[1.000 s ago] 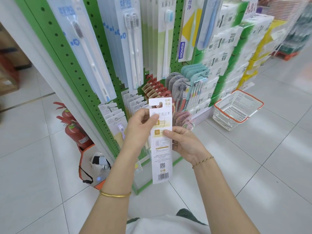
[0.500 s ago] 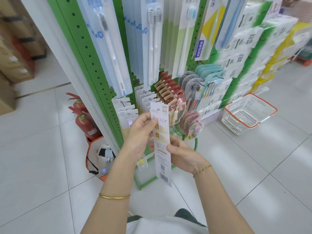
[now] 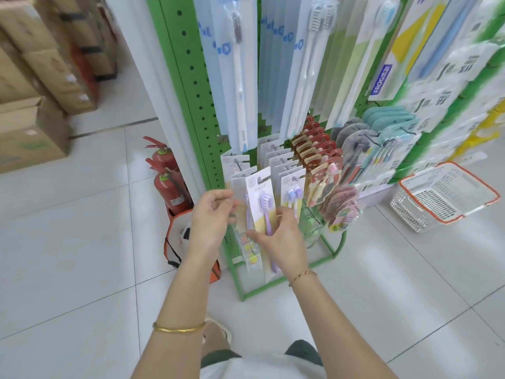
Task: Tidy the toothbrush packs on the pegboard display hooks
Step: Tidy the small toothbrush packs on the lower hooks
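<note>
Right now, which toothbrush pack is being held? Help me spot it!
Find the tall green pegboard, then its bottom row of small white packs, beside the red fire extinguishers. The pack is the front one, gripped low by the right hand. Unlike its straight-hanging neighbours, it tilts and shows one purple toothbrush on a white and yellow card.

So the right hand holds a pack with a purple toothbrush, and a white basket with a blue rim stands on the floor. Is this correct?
Not quite: the basket has an orange rim, not a blue one; the head view shows it. The right hand does hold that pack.
</note>
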`<action>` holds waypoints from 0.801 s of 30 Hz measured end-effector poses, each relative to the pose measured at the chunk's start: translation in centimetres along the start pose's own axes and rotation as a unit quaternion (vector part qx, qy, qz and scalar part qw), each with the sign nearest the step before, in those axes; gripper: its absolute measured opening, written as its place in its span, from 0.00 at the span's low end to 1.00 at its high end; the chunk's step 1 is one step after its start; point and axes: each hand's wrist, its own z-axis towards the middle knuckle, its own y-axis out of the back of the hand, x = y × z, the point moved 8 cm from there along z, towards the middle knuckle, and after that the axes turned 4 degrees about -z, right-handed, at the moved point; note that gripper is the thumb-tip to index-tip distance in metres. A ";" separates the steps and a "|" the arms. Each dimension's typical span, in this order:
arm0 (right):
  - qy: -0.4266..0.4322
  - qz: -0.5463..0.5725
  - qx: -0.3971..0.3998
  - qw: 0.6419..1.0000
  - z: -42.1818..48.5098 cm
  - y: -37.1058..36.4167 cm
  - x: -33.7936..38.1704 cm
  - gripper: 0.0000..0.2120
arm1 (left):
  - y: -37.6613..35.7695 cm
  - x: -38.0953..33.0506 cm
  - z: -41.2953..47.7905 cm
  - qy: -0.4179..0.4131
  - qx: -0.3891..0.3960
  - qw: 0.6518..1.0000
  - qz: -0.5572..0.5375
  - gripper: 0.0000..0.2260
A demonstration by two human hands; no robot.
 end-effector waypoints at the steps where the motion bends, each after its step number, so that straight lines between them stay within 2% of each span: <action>1: 0.005 -0.034 -0.018 0.999 0.0 -0.2 0.3 0.38 | 0.3 0.1 0.2 0.002 -0.002 1.000 0.002 0.08; 5: 0.021 -0.110 -0.066 0.992 0.0 -1.1 0.9 0.36 | 1.2 0.3 0.9 0.009 -0.006 1.000 0.008 0.08; 9: 0.024 -0.128 -0.099 0.987 0.1 -1.5 0.8 0.36 | 1.4 0.6 1.5 0.016 -0.002 1.000 0.012 0.08; 17: 0.007 -0.123 -0.098 0.988 1.9 -3.7 0.7 0.34 | 2.0 0.9 2.2 0.019 -0.015 0.999 0.027 0.08; 21: -0.001 -0.093 -0.091 0.991 2.6 -4.9 0.9 0.34 | 2.7 0.0 3.8 -0.018 -0.034 0.997 0.070 0.10; 24: -0.002 -0.078 -0.087 0.993 2.9 -5.3 0.9 0.34 | 2.7 -1.6 5.6 -0.086 -0.042 0.986 0.136 0.08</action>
